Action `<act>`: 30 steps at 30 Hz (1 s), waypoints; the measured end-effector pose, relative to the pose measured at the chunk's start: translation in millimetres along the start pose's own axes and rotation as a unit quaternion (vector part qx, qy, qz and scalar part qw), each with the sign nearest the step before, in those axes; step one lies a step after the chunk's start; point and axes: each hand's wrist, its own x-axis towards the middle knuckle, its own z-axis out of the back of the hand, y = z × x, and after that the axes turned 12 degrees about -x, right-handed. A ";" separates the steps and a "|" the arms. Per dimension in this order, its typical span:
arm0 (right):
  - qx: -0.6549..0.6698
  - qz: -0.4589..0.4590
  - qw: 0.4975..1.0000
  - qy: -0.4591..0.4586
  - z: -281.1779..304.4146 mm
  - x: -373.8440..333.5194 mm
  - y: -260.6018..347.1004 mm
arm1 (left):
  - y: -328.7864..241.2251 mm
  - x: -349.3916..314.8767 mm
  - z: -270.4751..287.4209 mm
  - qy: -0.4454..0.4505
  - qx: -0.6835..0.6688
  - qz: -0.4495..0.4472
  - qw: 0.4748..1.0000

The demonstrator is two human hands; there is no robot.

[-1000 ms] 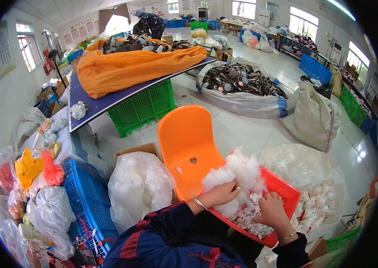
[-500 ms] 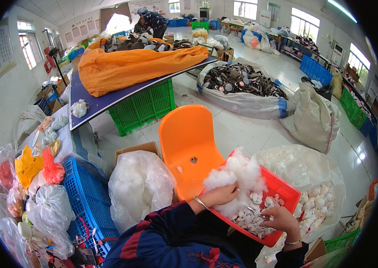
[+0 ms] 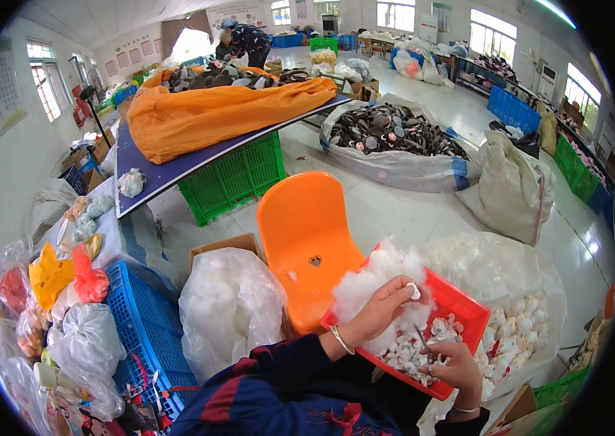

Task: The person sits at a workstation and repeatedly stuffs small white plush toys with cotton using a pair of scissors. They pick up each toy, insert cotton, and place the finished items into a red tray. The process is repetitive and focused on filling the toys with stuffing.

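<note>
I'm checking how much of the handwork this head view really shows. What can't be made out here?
- Right hand: its fingertips are buried among the small white pieces in the red tray; what they pinch is unclear.
- Left hand: its palm side is hidden in white stuffing.
- Tray's near corner: covered by the right hand.
- Small white pieces: too small to tell their shape.

Glossy orange plastic chair (image 3: 306, 240), fluffy white stuffing (image 3: 369, 283), smooth red plastic tray (image 3: 460, 309)
</note>
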 end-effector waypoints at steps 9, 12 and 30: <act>-0.212 0.063 0.975 -0.023 -3.9 -1.6 -4.2 | -4.2 3.0 9.8 -0.061 -0.047 0.000 0.997; -0.254 0.082 0.958 -0.106 -5.1 -0.2 18.0 | 3.4 6.1 10.9 -0.090 -0.027 -0.009 0.996; -0.280 -0.001 0.959 -0.049 -18.4 10.1 16.3 | 29.1 2.1 21.8 -0.060 0.011 0.009 0.998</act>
